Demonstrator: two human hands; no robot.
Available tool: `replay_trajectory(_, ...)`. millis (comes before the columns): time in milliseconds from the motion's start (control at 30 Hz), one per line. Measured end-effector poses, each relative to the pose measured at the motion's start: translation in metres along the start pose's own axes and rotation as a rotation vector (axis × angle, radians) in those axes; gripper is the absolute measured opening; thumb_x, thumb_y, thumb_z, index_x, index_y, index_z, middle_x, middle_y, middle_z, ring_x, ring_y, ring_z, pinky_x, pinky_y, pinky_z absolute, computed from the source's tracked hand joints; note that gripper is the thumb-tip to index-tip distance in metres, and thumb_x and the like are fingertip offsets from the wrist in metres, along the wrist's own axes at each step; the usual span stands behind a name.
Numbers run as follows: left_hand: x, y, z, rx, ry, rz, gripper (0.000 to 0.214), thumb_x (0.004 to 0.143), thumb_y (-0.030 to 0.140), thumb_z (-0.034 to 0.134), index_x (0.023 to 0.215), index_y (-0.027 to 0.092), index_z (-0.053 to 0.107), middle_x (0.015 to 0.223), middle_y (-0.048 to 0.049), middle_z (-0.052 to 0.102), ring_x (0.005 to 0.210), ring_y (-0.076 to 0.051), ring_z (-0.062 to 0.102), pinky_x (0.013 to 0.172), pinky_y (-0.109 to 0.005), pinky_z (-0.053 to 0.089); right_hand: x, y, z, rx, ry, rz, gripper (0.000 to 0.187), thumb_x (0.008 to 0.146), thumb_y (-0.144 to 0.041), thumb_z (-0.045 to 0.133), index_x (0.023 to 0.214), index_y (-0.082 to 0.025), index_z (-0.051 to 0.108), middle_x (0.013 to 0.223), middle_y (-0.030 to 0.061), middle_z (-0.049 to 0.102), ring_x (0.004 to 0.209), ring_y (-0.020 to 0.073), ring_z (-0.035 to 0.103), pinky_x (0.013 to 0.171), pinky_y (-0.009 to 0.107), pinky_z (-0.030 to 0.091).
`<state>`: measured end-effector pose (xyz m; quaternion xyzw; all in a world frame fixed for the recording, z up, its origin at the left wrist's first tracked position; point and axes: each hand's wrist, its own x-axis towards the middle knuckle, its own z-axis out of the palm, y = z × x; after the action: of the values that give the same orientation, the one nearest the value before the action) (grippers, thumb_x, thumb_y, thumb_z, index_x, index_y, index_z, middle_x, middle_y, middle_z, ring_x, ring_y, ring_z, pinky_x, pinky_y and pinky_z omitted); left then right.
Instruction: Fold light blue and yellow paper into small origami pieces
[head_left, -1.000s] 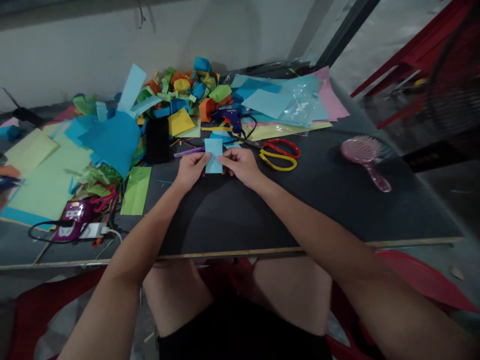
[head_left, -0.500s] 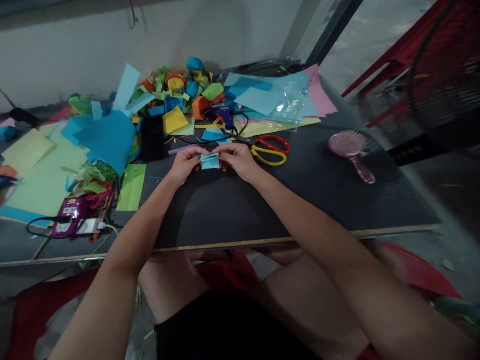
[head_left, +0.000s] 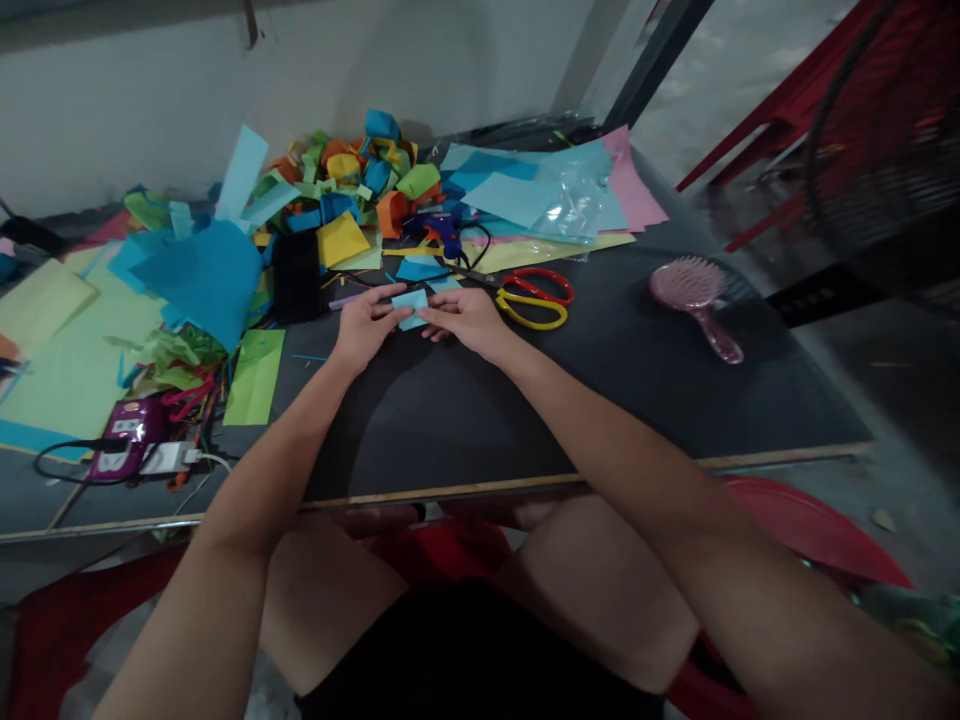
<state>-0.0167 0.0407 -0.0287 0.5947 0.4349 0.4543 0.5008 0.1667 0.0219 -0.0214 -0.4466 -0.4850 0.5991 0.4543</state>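
Observation:
A small folded piece of light blue paper (head_left: 410, 308) is held between both hands, a little above the dark table. My left hand (head_left: 367, 322) pinches its left side, the thumb lying on the face turned toward me. On the right side my right hand (head_left: 466, 318) grips it, thumb pressed on the paper and fingers partly behind it. Just right of that hand lies a pair of scissors (head_left: 534, 310) with one red and one yellow handle loop. Behind the hands are blue paper scraps (head_left: 420, 268) and a blue glue gun (head_left: 450, 232).
Folded coloured paper pieces (head_left: 345, 165) are heaped by the wall. Flat paper sheets (head_left: 517, 198) under clear plastic lie back right. A pink hairbrush (head_left: 694, 290) rests on the right. At left are a purple power box (head_left: 131, 435) and a green paper strip (head_left: 255, 378). A fan (head_left: 885, 150) stands far right.
The blue paper has been turned so its flat square face now shows, where a folded open edge showed before. Both thumbs have moved onto that face. The camera view has shifted slightly.

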Motion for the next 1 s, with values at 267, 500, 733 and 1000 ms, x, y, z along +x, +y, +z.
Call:
replay_trajectory(267,-0.0054,-0.0001,-0.0008,0.108,-0.153,0.203,0.088,0.06,0.036,0.09,0.138,0.021,0.051,0.095,-0.0052,0.074,0.083,-0.019,0.07,0.072,-0.028,0.056,0.0021,0.0003,0.0009,0.04,0.084,-0.018,0.048,0.062,-0.048,0.087,0.089,-0.015,0.065,0.06,-0.0011,0.067,0.047,0.0114,0.064,0.041,0.019,0.051)
replay_trajectory(500,-0.009,-0.0011,-0.0002,0.338,-0.072,0.276,0.062,0.077,0.04,0.078,0.131,0.018,0.057,0.083,-0.0028,0.072,0.072,-0.016,0.066,0.069,-0.029,0.052,-0.001,0.0002,0.0,-0.008,0.015,-0.107,0.066,0.068,-0.046,0.082,0.123,-0.015,0.06,0.058,-0.0045,0.064,0.048,0.0119,0.062,0.042,0.02,0.047)
replay_trajectory(733,-0.0094,0.0005,-0.0002,0.252,-0.088,0.225,0.053,0.079,0.043,0.076,0.121,0.016,0.06,0.083,-0.0034,0.073,0.072,-0.015,0.067,0.067,-0.027,0.051,-0.0034,0.0031,0.002,-0.054,0.059,-0.187,0.043,0.076,-0.05,0.071,0.102,-0.017,0.071,0.063,-0.0007,0.064,0.05,0.0122,0.062,0.043,0.021,0.046)
replay_trajectory(1000,-0.0051,0.0003,0.0025,0.197,-0.055,0.257,0.049,0.088,0.065,0.055,0.1,0.019,0.067,0.089,-0.0042,0.071,0.077,-0.014,0.065,0.069,-0.027,0.05,-0.0048,0.0019,-0.0016,-0.119,0.059,-0.231,0.039,0.07,-0.044,0.073,0.099,-0.017,0.073,0.074,0.0017,0.069,0.057,0.0118,0.061,0.046,0.022,0.044)
